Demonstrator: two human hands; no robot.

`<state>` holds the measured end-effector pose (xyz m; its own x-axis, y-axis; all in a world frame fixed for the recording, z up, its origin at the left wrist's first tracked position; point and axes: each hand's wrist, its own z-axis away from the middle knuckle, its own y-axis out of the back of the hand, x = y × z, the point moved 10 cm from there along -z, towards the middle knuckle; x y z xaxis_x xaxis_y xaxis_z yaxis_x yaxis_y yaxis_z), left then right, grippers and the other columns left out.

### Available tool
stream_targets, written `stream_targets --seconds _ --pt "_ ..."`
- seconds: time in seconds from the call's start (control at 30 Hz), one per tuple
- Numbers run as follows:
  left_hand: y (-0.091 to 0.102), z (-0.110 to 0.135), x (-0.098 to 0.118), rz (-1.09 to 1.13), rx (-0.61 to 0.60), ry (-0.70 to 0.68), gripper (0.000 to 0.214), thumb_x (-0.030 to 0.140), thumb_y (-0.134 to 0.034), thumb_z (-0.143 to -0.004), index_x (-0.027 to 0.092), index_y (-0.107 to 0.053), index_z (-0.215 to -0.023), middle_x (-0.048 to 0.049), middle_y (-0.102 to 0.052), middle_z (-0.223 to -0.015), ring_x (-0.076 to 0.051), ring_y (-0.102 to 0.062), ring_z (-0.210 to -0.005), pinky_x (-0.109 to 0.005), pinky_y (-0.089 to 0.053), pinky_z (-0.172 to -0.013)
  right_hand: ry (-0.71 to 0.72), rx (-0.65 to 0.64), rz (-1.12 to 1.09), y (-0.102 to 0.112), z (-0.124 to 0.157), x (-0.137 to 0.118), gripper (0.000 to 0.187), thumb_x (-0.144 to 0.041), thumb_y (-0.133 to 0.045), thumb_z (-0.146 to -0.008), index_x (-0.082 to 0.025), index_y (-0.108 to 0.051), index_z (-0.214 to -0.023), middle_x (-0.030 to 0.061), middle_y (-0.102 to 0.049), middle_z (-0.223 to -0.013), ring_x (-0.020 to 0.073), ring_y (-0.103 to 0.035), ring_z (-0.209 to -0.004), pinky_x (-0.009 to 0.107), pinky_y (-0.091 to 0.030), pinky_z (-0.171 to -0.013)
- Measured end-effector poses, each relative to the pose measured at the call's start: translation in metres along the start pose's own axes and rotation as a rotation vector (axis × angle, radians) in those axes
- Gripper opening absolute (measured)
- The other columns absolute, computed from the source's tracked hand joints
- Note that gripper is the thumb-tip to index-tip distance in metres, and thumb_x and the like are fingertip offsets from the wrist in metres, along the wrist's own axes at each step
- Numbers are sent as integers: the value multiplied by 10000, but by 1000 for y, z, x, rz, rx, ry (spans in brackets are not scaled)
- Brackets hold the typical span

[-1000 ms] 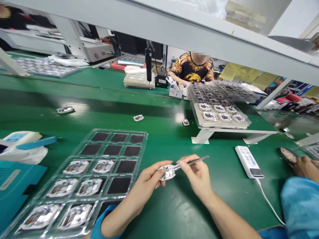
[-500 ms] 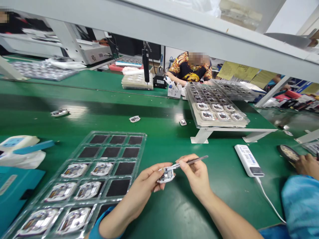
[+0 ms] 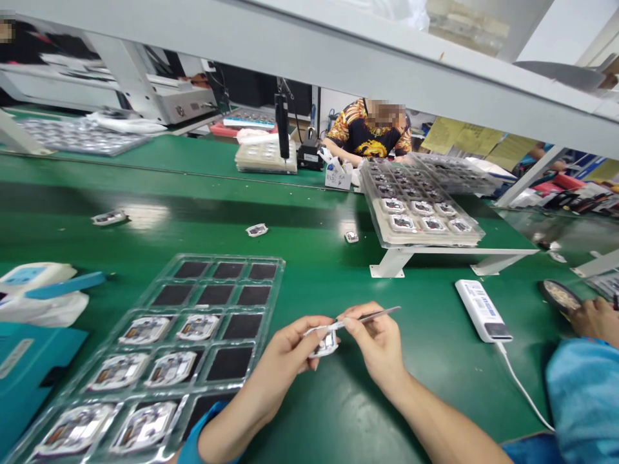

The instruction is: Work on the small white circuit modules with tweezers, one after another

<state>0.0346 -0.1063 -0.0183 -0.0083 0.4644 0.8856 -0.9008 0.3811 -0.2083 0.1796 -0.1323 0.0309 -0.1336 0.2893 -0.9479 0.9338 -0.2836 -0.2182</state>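
My left hand [image 3: 290, 351] pinches a small white electronic part [image 3: 325, 341] just above the green table. My right hand [image 3: 380, 341] grips metal tweezers [image 3: 371, 316], and their tips touch the top of the part. Left of my hands lies a clear plastic tray [image 3: 213, 283] with dark pockets; several near pockets hold similar white parts [image 3: 145, 330], while the far pockets are bare.
Loose parts [image 3: 256, 229] lie on the green conveyor belt [image 3: 193, 212]. A raised stack of filled trays [image 3: 420, 216] stands at right, a white corded device [image 3: 481, 310] beside it. A co-worker's hand [image 3: 597, 319] is at far right. Another person sits across the line.
My hands stay together on the part, with the tweezers tilted slightly lower. The loose parts on the belt have drifted left.
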Motion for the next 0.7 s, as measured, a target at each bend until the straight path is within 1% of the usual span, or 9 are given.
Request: stream_targets --seconds 0.1,0.23,0.33,0.37,0.43,0.53,0.63,0.7 --pt "-1 1 1 19 -2 -5 503 587 -761 -677 164 -734 -948 28 -604 -680 -92 -447 -558 -213 -347 -536 11 -5 -6 0 0 -1 52 -256 -760 -816 -233 -713 -811 8 -759 -789 167 -712 -764 280 -556 -727" --pt "0 -1 1 59 0 3 547 617 -756 -668 151 -724 -954 40 -573 -653 -87 -424 -553 -206 -315 -517 40 -100 -48 -9 1 -6 39 -205 -722 -850 -242 -714 -840 4 -760 -829 154 -711 -764 274 -563 -729" --pt "0 -2 1 62 -18 21 559 573 -798 -643 153 -710 -1002 46 -567 -651 -89 -420 -563 -208 -312 -525 56 -157 -63 -15 1 -11 59 -189 -701 -866 -247 -711 -861 2 -758 -844 151 -709 -764 274 -566 -722" --pt "0 -2 1 52 -23 24 557 549 -810 -640 156 -704 -1021 43 -580 -664 -92 -429 -573 -211 -321 -537 55 -153 -62 -14 1 -11 51 -196 -703 -866 -246 -710 -860 3 -756 -842 151 -708 -765 274 -564 -723" --pt "1 -1 2 19 -27 15 532 502 -813 -654 163 -694 -1046 31 -608 -693 -99 -448 -588 -221 -337 -560 40 -103 -45 -8 -1 -10 20 -224 -719 -855 -237 -708 -844 6 -751 -836 153 -702 -773 274 -555 -735" --pt "2 0 8 -55 -23 -61 455 448 -780 -697 167 -691 -1044 16 -632 -709 -112 -465 -591 -241 -352 -571 -25 -11 -3 3 -4 -4 90 -286 -754 -823 -219 -697 -806 10 -739 -806 156 -687 -771 272 -537 -739" --pt "2 1 16 -133 -13 -157 382 401 -751 -714 168 -695 -1011 15 -628 -691 -126 -479 -589 -258 -375 -580 -111 3 29 6 -5 5 165 -344 -771 -796 -204 -686 -778 14 -727 -767 156 -667 -734 270 -524 -708" --pt "1 1 18 -168 -14 -190 354 379 -736 -719 171 -694 -1002 13 -625 -692 -136 -493 -599 -265 -391 -587 -158 -3 36 5 -5 9 195 -371 -773 -787 -198 -683 -773 12 -718 -744 152 -654 -709 266 -511 -685"
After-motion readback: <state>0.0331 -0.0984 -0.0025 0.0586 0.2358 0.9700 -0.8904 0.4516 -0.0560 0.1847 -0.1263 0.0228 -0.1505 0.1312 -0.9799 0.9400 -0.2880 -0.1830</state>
